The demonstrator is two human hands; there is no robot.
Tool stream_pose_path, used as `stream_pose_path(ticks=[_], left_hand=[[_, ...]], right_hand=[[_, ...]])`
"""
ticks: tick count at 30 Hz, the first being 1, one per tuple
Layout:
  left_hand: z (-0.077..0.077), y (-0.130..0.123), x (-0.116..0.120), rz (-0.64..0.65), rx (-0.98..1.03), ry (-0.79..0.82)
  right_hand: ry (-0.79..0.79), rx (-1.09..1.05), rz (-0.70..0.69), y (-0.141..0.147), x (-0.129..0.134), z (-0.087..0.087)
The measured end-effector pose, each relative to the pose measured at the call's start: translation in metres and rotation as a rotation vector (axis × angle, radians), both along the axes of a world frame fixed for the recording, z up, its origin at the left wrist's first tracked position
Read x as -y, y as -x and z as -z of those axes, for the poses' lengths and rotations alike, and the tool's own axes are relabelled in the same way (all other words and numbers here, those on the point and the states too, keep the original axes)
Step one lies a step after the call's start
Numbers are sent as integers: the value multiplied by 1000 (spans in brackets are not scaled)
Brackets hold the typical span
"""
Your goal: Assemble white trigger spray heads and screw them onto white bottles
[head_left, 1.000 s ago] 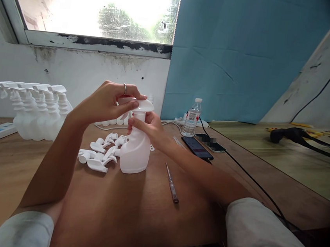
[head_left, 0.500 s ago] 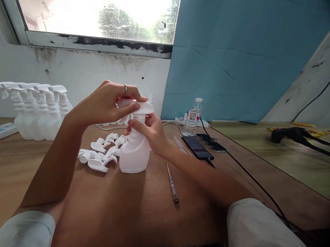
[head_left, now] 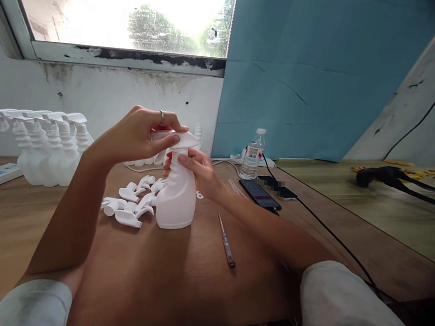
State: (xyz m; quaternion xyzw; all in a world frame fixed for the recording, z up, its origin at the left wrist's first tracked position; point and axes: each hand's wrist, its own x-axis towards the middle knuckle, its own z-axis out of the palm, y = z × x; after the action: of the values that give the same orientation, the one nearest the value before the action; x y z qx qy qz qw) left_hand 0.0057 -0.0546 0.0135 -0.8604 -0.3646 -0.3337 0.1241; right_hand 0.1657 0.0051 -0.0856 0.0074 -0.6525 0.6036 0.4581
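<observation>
Right hand (head_left: 203, 174) shifted on bottle (head_left: 176, 208); brown table (head_left: 135, 279), window (head_left: 112, 12) beyond

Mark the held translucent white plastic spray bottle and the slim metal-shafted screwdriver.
Held translucent white plastic spray bottle (head_left: 177, 197), head view: body.
Slim metal-shafted screwdriver (head_left: 227, 246), head view: handle.

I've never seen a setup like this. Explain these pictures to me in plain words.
There is no machine: each grip is a person's bare hand, seen by a camera worn on their head. The left grip holds the white spray head atop a translucent bottle; the right grip holds the bottle's neck. On the brown table, loose white spray parts lie to the left. To the right are a screwdriver, two phones and a water bottle. More spray bottles stand at far left.
</observation>
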Motion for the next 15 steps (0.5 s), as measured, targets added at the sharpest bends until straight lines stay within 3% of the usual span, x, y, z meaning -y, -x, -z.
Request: stream_pose_path(ticks=[4,10,15], left_hand=[[0,0,0,5,-14,-16],[-1,-1,1,-9,-14,7],[-1,-2,2,-11,-13,10]], right_hand=[[-22,-16,120,4,2,-1],[33,30,-63,-1,-1,-3],[-29,28,64,2,-1,0]])
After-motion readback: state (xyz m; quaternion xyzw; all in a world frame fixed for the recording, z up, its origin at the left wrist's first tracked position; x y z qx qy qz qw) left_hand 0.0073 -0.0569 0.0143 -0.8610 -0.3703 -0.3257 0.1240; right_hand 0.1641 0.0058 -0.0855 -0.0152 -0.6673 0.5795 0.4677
